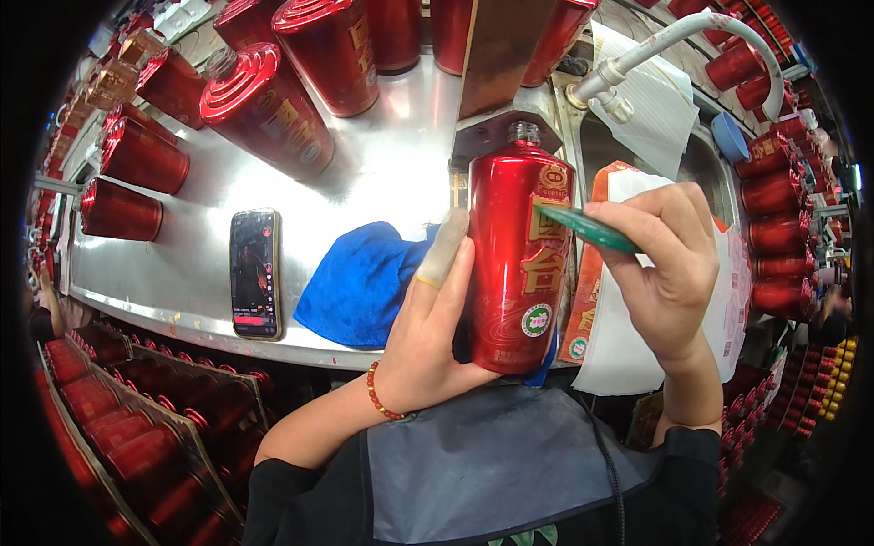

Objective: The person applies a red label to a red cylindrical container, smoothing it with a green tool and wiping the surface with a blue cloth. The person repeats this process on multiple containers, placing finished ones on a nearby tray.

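Observation:
A glossy red bottle (499,264) with raised gold characters and a round green-and-white sticker stands in front of me, its threaded neck uncapped. My left hand (421,328) is wrapped round its left side and lower edge, a pale finger cot on one finger. Pinched between the thumb and fingers of my right hand (672,259) is a flat green scraper (596,232). The tip of that scraper meets the gold lettering on the bottle's upper right. A crumpled blue cloth (350,287) lies beside my left hand.
A lit phone (256,273) lies on the steel table (205,232). More red bottles (266,109) stand at the back and left. White sheets (619,350) partly cover the sink on the right, near a curved tap (678,41) and blue bowl (729,136). Crated bottles (137,446) fill the lower left.

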